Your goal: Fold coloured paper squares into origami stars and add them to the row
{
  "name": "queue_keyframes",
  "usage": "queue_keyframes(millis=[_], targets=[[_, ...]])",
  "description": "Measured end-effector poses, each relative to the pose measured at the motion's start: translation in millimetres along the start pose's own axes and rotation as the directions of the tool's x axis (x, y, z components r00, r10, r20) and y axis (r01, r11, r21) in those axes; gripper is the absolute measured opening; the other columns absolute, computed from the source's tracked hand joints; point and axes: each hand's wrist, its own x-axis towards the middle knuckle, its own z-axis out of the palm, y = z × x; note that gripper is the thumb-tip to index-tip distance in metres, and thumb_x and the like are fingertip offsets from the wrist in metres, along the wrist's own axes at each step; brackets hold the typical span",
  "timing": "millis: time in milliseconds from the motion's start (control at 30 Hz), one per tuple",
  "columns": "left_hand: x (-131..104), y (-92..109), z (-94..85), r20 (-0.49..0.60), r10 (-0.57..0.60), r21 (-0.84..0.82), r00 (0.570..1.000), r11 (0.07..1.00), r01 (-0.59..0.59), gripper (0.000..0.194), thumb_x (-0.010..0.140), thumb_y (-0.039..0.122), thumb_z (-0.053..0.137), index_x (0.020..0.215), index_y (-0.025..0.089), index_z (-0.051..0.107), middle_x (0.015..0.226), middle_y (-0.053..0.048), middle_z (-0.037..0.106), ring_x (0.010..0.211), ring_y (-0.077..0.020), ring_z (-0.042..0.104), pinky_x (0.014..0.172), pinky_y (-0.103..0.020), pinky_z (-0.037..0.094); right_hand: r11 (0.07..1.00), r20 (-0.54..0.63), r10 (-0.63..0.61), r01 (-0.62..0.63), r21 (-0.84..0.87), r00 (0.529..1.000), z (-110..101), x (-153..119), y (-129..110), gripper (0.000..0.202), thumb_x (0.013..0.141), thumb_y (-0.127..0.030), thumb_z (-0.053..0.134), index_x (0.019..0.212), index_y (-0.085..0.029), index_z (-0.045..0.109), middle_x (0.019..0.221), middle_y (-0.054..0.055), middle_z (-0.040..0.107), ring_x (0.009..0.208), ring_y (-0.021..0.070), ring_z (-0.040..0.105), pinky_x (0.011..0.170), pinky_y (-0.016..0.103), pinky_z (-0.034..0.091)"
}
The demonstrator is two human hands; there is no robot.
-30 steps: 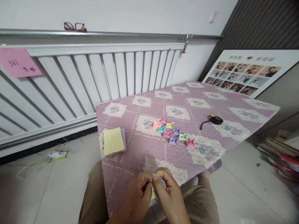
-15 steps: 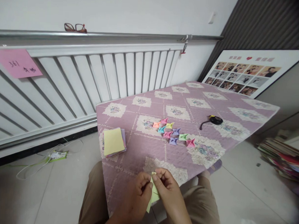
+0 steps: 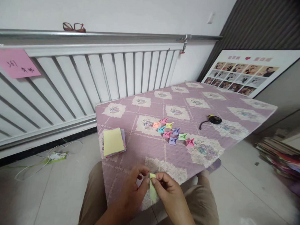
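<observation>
Near the front edge of the table, my right hand (image 3: 169,191) pinches a narrow folded strip of pale yellow-green paper (image 3: 152,188) between thumb and fingers. Just left of the strip is my left hand (image 3: 137,187), its thumb and fingers apart, with nothing between them. Several small folded paper pieces in pink, orange, teal, yellow, purple and green (image 3: 182,136) stand grouped on the cloth beyond my hands. A stack of square paper sheets, yellow on top (image 3: 113,142), lies at the table's left side.
A patterned purple tablecloth (image 3: 150,107) covers the table. A black tape measure (image 3: 215,119) lies on its right part. Behind are a white radiator (image 3: 122,72) and glasses (image 3: 74,27) on a pipe. A photo board (image 3: 242,71) leans at the back right.
My left hand has let go of the paper and moved slightly left, its fingers parting. The paper now shows as a narrower strip held by my right hand alone.
</observation>
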Motion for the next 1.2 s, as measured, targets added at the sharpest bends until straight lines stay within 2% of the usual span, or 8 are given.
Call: queue_keyframes(millis=[100, 167, 433, 633, 833, 1033, 1133, 1200], targets=[[4.6, 1.3, -10.8, 0.109, 0.191, 0.110, 0.975, 0.973, -0.203, 0.020, 0.087, 0.015, 0.049, 0.104, 0.024, 0.056, 0.106, -0.003, 0.061, 0.098, -0.0180, 0.056, 0.088, -0.033, 0.044, 0.990, 0.003, -0.055, 0.055, -0.132, 0.998, -2.0, -1.6, -2.5, 0.032, 0.077, -0.049, 0.062, 0.066, -0.019, 0.058, 0.060, -0.003, 0.045, 0.056, 0.0128, 0.042, 0.054, 0.024, 0.035], [8.3, 3.0, -15.9, 0.180, 0.252, 0.149, 0.951, 0.948, -0.280, 0.017, 0.089, 0.013, 0.047, 0.097, 0.023, 0.057, 0.101, -0.002, 0.061, 0.096, -0.0172, 0.057, 0.086, -0.031, 0.045, 0.970, 0.001, -0.110, 0.108, -0.217, 0.994, -3.1, -2.5, -4.0, 0.028, 0.078, -0.045, 0.059, 0.066, -0.020, 0.059, 0.061, -0.002, 0.048, 0.058, 0.0140, 0.045, 0.055, 0.024, 0.036], [15.6, 1.4, -24.3, 0.234, 0.290, 0.264, 0.928, 0.900, -0.348, 0.009, 0.090, 0.015, 0.050, 0.086, 0.021, 0.055, 0.092, -0.002, 0.063, 0.087, -0.0170, 0.057, 0.080, -0.029, 0.044, 0.889, 0.031, -0.259, 0.251, -0.384, 0.965, -4.0, -2.0, -5.7, 0.022, 0.082, -0.035, 0.055, 0.065, -0.021, 0.060, 0.061, -0.001, 0.053, 0.058, 0.0149, 0.049, 0.056, 0.024, 0.038], [17.7, 3.4, -29.8, 0.303, 0.262, 0.307, 0.916, 0.883, -0.354, 0.008, 0.087, 0.013, 0.054, 0.084, 0.021, 0.056, 0.089, 0.000, 0.063, 0.085, -0.0168, 0.056, 0.079, -0.028, 0.042, 0.857, 0.092, -0.296, 0.307, -0.413, 0.951, -8.2, -1.9, -3.6, 0.020, 0.084, -0.031, 0.055, 0.069, -0.022, 0.062, 0.065, 0.001, 0.057, 0.062, 0.0159, 0.054, 0.059, 0.025, 0.040], [25.1, 14.7, -35.6, 0.421, 0.215, 0.301, 0.881, 0.883, -0.360, 0.011, 0.080, 0.009, 0.057, 0.082, 0.020, 0.056, 0.082, 0.002, 0.060, 0.079, -0.0146, 0.055, 0.072, -0.025, 0.039, 0.823, 0.178, -0.286, 0.336, -0.458, 0.942, -13.8, -1.7, -6.2, 0.020, 0.087, -0.029, 0.054, 0.070, -0.022, 0.062, 0.068, 0.001, 0.058, 0.067, 0.0171, 0.056, 0.062, 0.026, 0.040], [31.3, 17.0, -38.5, 0.499, 0.120, 0.272, 0.858, 0.919, -0.286, 0.010, 0.078, 0.010, 0.056, 0.078, 0.019, 0.057, 0.077, 0.003, 0.059, 0.071, -0.0124, 0.051, 0.064, -0.024, 0.035, 0.804, 0.227, -0.291, 0.366, -0.468, 0.929, -14.5, -2.2, -1.7, 0.020, 0.087, -0.028, 0.054, 0.069, -0.021, 0.061, 0.066, 0.000, 0.057, 0.067, 0.0171, 0.055, 0.062, 0.026, 0.039], [31.1, 14.1, -35.5, 0.458, 0.101, 0.190, 0.883, 0.959, -0.209, 0.011, 0.074, 0.008, 0.056, 0.076, 0.019, 0.056, 0.075, 0.004, 0.058, 0.071, -0.0122, 0.050, 0.066, -0.024, 0.035, 0.827, 0.204, -0.270, 0.336, -0.451, 0.941, -13.8, -1.6, -0.3, 0.021, 0.086, -0.029, 0.054, 0.068, -0.021, 0.061, 0.065, 0.000, 0.057, 0.066, 0.0165, 0.055, 0.062, 0.026, 0.040], [29.1, 10.3, -30.8, 0.391, 0.068, 0.053, 0.918, 0.994, -0.096, 0.012, 0.074, 0.010, 0.057, 0.080, 0.019, 0.056, 0.074, 0.004, 0.056, 0.071, -0.0121, 0.049, 0.067, -0.024, 0.036, 0.855, 0.163, -0.251, 0.298, -0.425, 0.954, -13.3, -1.1, -0.5, 0.022, 0.086, -0.030, 0.054, 0.068, -0.021, 0.061, 0.066, 0.000, 0.057, 0.065, 0.0160, 0.055, 0.061, 0.025, 0.040]])
